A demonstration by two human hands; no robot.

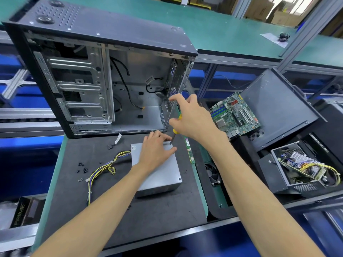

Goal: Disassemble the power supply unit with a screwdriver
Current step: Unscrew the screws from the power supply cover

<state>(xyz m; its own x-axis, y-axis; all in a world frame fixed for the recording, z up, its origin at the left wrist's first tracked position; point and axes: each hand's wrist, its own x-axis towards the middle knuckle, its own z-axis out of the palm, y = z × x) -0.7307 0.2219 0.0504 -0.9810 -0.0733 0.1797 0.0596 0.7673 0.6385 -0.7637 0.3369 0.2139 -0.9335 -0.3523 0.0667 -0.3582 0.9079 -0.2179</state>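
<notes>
A grey metal power supply unit [163,173] lies flat on the black mat [74,191], with its yellow and black cable bundle [104,167] trailing off to the left. My left hand [156,151] presses flat on the unit's top, near its far edge. My right hand [189,115] grips a screwdriver [174,133] with a yellow handle. The dark shaft points down at the unit's far right corner, beside my left fingertips. A screw shows at the unit's near right corner.
An open, emptied computer case [104,76] stands behind the mat. Several small black screws [82,167] lie on the mat's left. A RAM stick [190,151] lies right of the unit. A motherboard [234,114], a case panel [278,106] and another opened power supply [304,169] sit at right.
</notes>
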